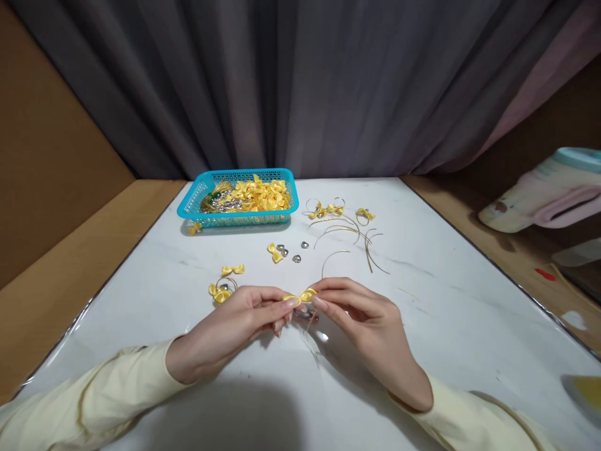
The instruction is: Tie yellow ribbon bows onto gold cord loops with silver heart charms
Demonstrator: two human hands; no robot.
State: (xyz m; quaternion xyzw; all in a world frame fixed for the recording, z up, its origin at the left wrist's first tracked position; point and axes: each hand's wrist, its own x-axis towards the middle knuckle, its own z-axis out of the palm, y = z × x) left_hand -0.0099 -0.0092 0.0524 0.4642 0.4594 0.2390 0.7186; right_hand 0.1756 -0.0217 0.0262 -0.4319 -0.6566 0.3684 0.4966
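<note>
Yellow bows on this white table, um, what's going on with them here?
A person is holding one yellow bow between the left hand and the right hand, fingers pinching it near its ends, over the white table. Past the hands lie silver charms and loose gold wires, with a few bows on loops near the wires. Behind them, to the left, a blue basket holds many more bows.
</note>
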